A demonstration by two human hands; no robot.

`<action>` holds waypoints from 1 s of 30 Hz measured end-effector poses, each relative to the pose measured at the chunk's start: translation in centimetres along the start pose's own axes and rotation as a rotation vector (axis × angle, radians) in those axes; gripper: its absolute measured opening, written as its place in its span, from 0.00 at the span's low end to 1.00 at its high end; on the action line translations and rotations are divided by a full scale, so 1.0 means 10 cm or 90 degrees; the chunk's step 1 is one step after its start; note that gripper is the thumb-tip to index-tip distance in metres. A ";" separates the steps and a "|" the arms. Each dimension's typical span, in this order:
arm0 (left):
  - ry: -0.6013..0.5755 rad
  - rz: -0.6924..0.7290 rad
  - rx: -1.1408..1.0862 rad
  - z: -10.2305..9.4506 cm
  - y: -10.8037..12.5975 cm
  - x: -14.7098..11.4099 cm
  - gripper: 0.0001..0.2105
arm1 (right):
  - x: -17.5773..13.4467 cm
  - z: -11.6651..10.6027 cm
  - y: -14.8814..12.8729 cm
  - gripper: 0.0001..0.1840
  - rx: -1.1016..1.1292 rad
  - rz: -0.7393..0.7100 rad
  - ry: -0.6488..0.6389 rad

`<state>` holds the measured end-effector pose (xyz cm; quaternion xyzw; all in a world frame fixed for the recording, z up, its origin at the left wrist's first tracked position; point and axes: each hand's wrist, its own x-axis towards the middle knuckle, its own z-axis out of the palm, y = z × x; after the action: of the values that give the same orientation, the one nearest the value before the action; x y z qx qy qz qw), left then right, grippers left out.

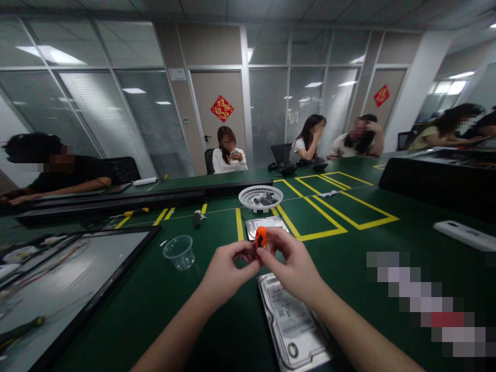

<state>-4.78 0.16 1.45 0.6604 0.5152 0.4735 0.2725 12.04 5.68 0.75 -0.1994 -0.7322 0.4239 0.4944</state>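
Note:
Both hands meet in front of me around a small orange-and-black handle (pixel 261 236), like that of a screwdriver; its lower part is hidden by fingers. My left hand (pixel 228 266) pinches it from the left, low down. My right hand (pixel 292 258) has its thumb and fingers closed on it from the right. Below my right hand and forearm lies a hard drive (pixel 284 315), label side up, partly covered by them. A second hard drive (pixel 251 227) lies just beyond the hands, partly hidden.
A clear plastic cup (pixel 179 253) stands left of my hands. Behind them is a white basket (pixel 260 190) holding dark parts. A framed panel (pixel 112 258) with wires lies at left, a black case (pixel 434 175) at right. Several people sit around the table.

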 end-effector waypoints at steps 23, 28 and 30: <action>0.002 0.001 0.006 0.00 -0.01 -0.01 0.08 | -0.01 0.01 -0.01 0.18 0.020 -0.001 -0.005; 0.000 0.003 0.014 0.00 -0.01 -0.01 0.06 | -0.02 0.02 -0.02 0.19 0.027 0.002 0.007; -0.008 0.011 0.023 -0.01 0.00 -0.01 0.05 | -0.01 0.02 -0.02 0.21 0.024 0.000 -0.003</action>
<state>-4.87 0.06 1.40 0.6724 0.5162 0.4625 0.2598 11.98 5.40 0.81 -0.1893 -0.7249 0.4383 0.4965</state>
